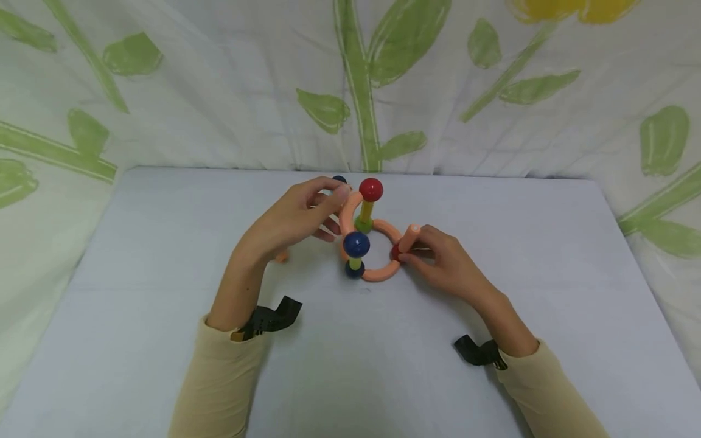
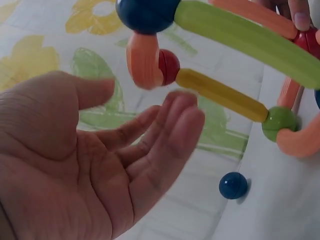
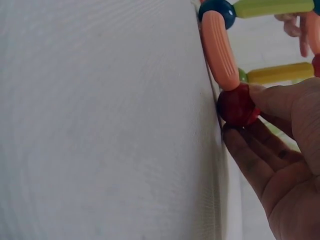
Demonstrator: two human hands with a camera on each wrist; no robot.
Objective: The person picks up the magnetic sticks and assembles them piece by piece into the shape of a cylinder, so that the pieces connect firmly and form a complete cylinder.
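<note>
Mid-table (image 1: 164, 255), near the back edge: a toy frame (image 1: 366, 240) of orange curved rods, yellow-green sticks and red and blue balls. Left hand (image 1: 298, 213) released, fingers relaxed beside an upper orange rod (image 2: 144, 60). Right hand (image 1: 438, 258) pinching a red ball (image 3: 236, 105) and an orange stick (image 1: 409, 237). Loose blue ball (image 2: 233, 185) lying behind. Leaf-print cloth (image 1: 350, 79) as backdrop. No readable writing.

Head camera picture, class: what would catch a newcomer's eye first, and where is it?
A bright toy frame of sticks and balls stands mid-table, with a red ball topping its yellow post. The left hand touches an orange arch at the frame's left side, and the right hand pinches an orange stick on the right side. Behind hangs a white cloth painted with green leaves.
</note>
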